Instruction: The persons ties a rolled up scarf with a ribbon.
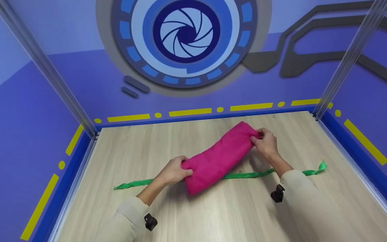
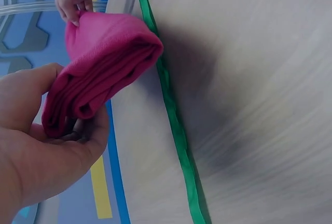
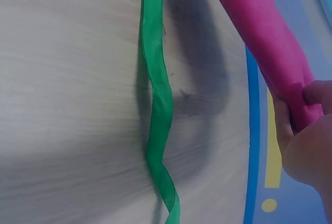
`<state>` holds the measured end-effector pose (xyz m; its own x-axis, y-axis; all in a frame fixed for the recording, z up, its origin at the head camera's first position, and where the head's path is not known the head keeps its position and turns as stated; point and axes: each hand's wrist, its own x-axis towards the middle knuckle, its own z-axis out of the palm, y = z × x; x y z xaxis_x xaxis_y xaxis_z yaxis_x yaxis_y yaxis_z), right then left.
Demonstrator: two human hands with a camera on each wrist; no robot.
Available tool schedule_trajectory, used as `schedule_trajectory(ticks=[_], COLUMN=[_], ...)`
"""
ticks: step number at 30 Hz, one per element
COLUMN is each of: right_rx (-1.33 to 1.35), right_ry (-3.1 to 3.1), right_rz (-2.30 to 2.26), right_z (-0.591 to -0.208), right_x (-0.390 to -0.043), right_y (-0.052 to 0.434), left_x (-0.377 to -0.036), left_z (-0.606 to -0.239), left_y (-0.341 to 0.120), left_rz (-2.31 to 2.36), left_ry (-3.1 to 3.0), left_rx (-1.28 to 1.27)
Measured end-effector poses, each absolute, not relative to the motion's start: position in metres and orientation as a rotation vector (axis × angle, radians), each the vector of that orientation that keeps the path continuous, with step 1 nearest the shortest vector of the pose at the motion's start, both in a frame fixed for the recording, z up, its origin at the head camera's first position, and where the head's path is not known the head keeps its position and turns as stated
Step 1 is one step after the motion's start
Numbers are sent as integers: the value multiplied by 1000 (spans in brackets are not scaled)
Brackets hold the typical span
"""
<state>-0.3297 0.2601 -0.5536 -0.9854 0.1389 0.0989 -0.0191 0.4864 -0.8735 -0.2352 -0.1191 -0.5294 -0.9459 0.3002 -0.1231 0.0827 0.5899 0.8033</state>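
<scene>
A folded pink cloth [image 1: 218, 158] is held above the wooden table [image 1: 213, 215], lying diagonally from near left to far right. My left hand [image 1: 175, 171] grips its near end, thumb on top and fingers beneath [image 2: 78, 130]. My right hand [image 1: 264, 141] pinches the far end [image 3: 306, 105]. A green ribbon [image 1: 247, 174] lies flat on the table, running left to right under the cloth. The left wrist view shows the cloth's [image 2: 98, 73] layered folds and the ribbon [image 2: 171, 110] beside it; the right wrist view shows the ribbon [image 3: 155, 89] clear of the cloth [image 3: 264, 32].
Blue walls with yellow dashes enclose the table on the left, back and right. Two slanted metal posts [image 1: 45, 67] [image 1: 351, 57] rise from the back corners. A black wrist camera mount [image 1: 277, 194] sits on each sleeve.
</scene>
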Motion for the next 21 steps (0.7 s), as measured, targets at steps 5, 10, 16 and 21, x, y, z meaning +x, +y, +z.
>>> schedule_trajectory(ticks=[5,10,16,21], right_rx=[-83,-37,-31,15], right_ry=[-2593,-2608,-2621,-2632], right_rz=[1405,1337,1333,1334], right_z=[-554,-557,-562,-570], right_x=[-332,-334,-332,-330], right_y=[260,258,257,253], left_x=[-223,-212,-201,-194], left_z=[-526,-531,-538,-546], left_y=[-114,-105,-95,-91], left_rz=[1352,1354,1298,1250], left_ry=[2429,2333,2342,2340], left_rx=[323,317,306,317])
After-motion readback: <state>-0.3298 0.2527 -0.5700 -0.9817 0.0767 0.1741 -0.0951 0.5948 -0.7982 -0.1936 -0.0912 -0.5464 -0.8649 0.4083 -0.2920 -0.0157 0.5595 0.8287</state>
